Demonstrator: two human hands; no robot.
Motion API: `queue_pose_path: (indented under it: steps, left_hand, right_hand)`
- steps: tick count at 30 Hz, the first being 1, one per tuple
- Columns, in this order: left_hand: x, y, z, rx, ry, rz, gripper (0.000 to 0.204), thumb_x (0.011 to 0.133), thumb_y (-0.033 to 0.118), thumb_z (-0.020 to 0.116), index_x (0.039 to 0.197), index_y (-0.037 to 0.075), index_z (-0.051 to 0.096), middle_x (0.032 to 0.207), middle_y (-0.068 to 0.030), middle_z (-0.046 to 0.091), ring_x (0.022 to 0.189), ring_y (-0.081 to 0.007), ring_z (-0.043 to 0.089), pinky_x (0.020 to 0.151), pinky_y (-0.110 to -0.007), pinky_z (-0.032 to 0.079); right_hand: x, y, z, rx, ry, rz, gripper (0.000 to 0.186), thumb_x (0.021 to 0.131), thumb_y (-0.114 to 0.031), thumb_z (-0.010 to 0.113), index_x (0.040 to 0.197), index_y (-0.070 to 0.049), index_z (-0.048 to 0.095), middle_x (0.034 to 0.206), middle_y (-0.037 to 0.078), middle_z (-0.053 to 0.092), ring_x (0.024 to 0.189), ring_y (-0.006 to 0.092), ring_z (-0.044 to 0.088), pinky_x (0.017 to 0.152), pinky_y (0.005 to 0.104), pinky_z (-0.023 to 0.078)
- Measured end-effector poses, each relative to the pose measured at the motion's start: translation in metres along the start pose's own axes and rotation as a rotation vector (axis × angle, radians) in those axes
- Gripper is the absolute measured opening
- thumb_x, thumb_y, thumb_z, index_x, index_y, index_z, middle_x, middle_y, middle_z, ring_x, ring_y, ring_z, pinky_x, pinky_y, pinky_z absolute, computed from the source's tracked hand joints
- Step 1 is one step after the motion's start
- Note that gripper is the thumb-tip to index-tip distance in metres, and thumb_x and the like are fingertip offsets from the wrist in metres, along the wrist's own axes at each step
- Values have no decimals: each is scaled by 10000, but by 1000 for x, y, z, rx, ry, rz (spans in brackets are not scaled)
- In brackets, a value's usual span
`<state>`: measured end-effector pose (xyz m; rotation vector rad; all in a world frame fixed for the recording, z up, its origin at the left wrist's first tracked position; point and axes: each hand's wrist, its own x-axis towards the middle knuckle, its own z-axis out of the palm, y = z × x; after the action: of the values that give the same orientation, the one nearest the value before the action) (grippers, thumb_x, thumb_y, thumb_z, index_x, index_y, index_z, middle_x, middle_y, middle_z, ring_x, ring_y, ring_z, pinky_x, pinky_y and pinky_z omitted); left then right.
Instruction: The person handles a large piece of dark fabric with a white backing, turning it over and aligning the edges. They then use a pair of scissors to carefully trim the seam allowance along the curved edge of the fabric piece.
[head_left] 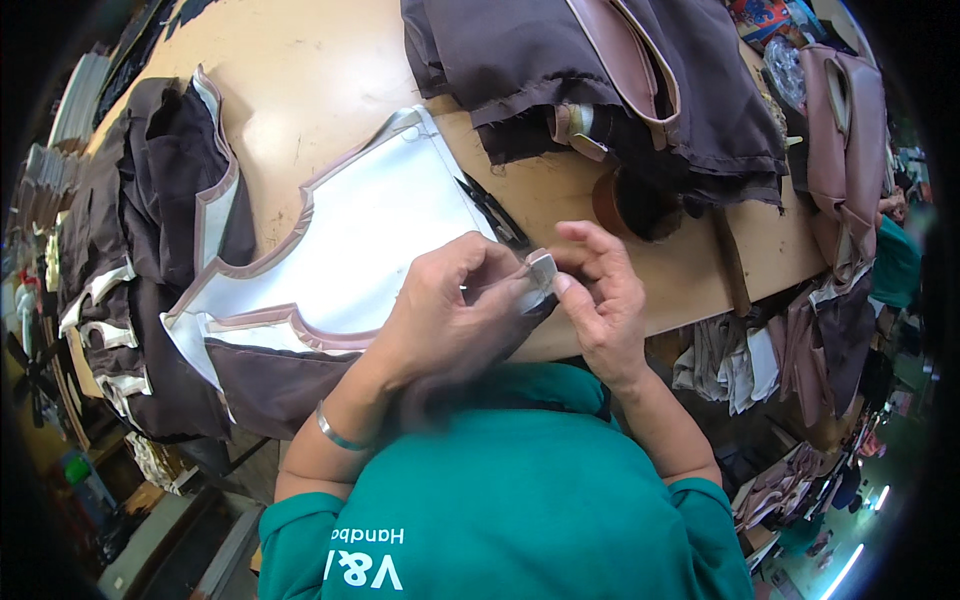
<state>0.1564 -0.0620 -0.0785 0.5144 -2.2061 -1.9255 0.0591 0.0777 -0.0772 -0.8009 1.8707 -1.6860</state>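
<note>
In front of my chest, my left hand (455, 305) pinches the edge of a small bag piece (541, 270) with a pale backing and a pinkish folded edge. Dark fabric hangs from it below that hand, partly blurred. My right hand (602, 300) has its thumb and index finger at the piece's right end, with the other fingers curled loosely. Under and beyond my left hand lies a large white-backed panel (370, 210) with pink-brown bound edges and dark lining. A pair of black scissors (492, 212) lies just past my hands.
Dark lining pieces (150, 200) with white and pink edging are piled at the left. A stack of dark fabric with a pink bag part (630, 60) stands at the far side, beside a round brown container (635, 205). A pink bag (845, 150) is at the right edge of the table (270, 60).
</note>
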Motion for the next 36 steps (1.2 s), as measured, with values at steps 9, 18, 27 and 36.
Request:
queue_pose_path:
  steps: [9, 18, 27, 36]
  left_hand:
    - [-2, -3, 17, 250, 107, 257, 145, 713, 92, 630, 807, 12, 553, 719, -131, 547, 633, -289, 566, 556, -346, 455]
    - [-1, -5, 20, 67, 176, 99, 132, 772, 88, 594, 847, -6, 540, 754, -145, 593, 620, -235, 594, 553, -311, 457]
    - [-1, -13, 15, 46, 184, 106, 90, 790, 62, 578, 852, 6, 545, 738, -99, 584, 583, -160, 550, 519, -265, 433]
    - [0, -11, 23, 75, 182, 208, 87, 767, 13, 585, 839, 9, 537, 749, -79, 576, 621, -147, 558, 532, -249, 438]
  right_hand:
    - [15, -23, -5, -658, -124, -554, 418, 652, 103, 581, 1057, 9, 542, 837, 100, 581, 701, 232, 539, 663, 326, 425]
    - [8, -4, 1, -313, -42, -311, 312, 798, 67, 520, 1098, 11, 453, 864, 104, 525, 740, 168, 534, 658, 263, 442]
    - [12, -7, 1, -278, -20, -275, 405, 752, 92, 543, 1137, 10, 449, 825, 109, 533, 728, 189, 552, 652, 283, 461]
    - [20, -8, 1, -488, -55, -305, 363, 741, 64, 548, 1094, 5, 484, 775, 84, 545, 717, 152, 549, 645, 283, 459]
